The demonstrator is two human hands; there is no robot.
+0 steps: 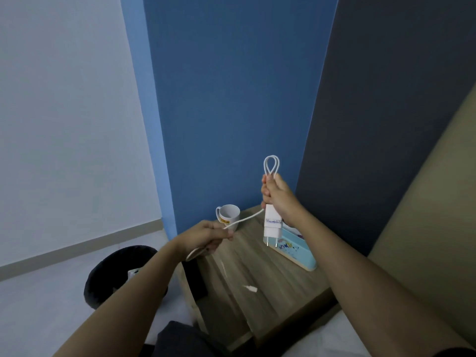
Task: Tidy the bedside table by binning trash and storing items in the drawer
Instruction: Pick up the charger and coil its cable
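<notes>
My right hand (277,199) is raised over the wooden bedside table (257,274) and grips a white charger plug (273,224) together with folded loops of its white cable (271,164), which stick up above my fist. The plug hangs prongs down. The cable runs down and left to my left hand (206,239), which pinches it taut over the table's left edge; a loose end curls below that hand. The drawer (195,282) on the table's left side stands open and looks dark inside.
A white mug (228,215) with a yellow label stands at the table's back left corner. A light blue box (301,249) sits at the back right. A small white paper scrap (250,288) lies on the tabletop. A black bin (116,276) with some trash stands on the floor to the left.
</notes>
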